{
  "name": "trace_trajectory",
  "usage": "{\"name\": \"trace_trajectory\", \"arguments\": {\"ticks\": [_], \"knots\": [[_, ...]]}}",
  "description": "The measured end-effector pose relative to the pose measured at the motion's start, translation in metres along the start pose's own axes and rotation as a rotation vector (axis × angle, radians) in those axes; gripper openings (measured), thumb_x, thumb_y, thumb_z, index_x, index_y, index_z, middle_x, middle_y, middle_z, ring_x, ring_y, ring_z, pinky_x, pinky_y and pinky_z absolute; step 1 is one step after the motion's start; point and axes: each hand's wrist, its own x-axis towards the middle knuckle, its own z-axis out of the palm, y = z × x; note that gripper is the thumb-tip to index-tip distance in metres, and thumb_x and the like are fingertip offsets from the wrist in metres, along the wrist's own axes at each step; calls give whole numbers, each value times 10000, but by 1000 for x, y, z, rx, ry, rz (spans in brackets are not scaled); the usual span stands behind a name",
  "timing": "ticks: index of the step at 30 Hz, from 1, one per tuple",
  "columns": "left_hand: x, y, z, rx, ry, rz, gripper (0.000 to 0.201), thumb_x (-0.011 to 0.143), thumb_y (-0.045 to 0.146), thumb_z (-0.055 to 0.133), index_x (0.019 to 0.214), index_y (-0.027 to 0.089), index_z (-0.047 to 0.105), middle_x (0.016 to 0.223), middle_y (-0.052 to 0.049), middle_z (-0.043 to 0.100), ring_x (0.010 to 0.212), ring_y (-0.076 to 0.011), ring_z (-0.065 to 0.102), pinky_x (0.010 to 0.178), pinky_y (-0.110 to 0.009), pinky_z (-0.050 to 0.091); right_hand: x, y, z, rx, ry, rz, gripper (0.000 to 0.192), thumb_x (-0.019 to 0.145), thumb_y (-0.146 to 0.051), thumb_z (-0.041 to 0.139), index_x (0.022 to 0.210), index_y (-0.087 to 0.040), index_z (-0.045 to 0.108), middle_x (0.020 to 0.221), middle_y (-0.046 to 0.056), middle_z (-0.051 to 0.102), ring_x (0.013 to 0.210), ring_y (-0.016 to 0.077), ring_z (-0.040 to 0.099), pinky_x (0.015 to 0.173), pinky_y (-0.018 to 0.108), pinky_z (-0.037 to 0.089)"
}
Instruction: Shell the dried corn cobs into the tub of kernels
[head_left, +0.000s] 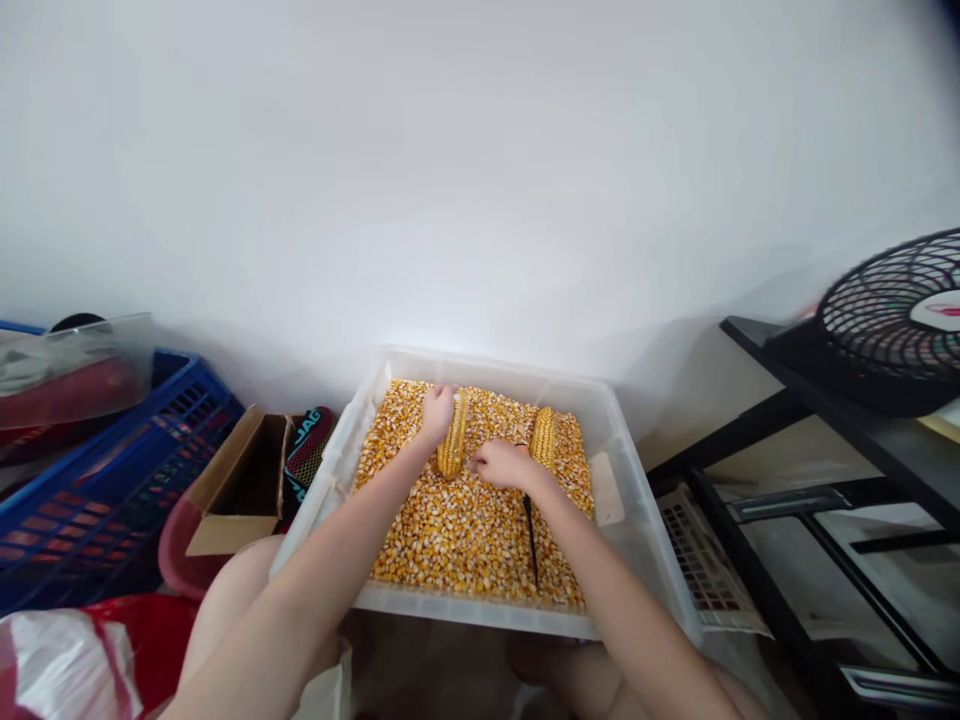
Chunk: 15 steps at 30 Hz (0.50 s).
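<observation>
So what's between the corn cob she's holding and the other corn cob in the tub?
In the head view, the right hand sits between the held cob and the second cob, over loose kernels in the tub.

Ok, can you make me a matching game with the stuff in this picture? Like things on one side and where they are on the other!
Things:
1. corn cob
2. second corn cob
3. blue crate
4. black fan

Places:
A. far right, on the black shelf
B. lying on the kernels, no hand on it
C. far left, on the floor
D. held in the left hand

Pairs: 1-D, 2-B, 3-C, 4-A
</observation>
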Motion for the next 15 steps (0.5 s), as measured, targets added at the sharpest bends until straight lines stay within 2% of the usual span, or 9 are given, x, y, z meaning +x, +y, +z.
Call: {"name": "trace_trajectory", "arguments": {"ticks": [1, 4, 8, 15], "knots": [[5, -2, -5, -92, 51, -75, 135, 650, 265, 535, 567, 161, 518, 514, 7, 489, 605, -173, 516, 601, -282, 414, 0, -2, 2, -11, 12, -1, 296, 828, -310, 428, 858, -180, 692, 888, 81, 688, 763, 167, 606, 598, 228, 351], [14, -6, -14, -173, 96, -148, 130, 667, 270, 503, 586, 168, 496, 489, 14, 463, 567, -175, 525, 567, -297, 432, 2, -6, 7, -14, 44, -33, 320, 854, -302, 389, 884, -178, 682, 901, 85, 683, 774, 162, 606, 628, 228, 359], [16, -10, -17, -207, 101, -182, 120, 663, 265, 492, 585, 176, 476, 464, 23, 432, 530, -176, 527, 539, -305, 440, 3, -8, 12, 2, 66, -43, 311, 864, -284, 382, 902, -180, 672, 895, 77, 680, 776, 150, 603, 639, 219, 360], [19, -13, -17, -232, 110, -200, 104, 658, 261, 509, 605, 173, 491, 497, 4, 478, 579, -192, 553, 555, -308, 452, 2, -8, 13, -15, 77, -67, 313, 861, -295, 382, 884, -178, 672, 891, 76, 679, 776, 154, 608, 648, 221, 370]]}}
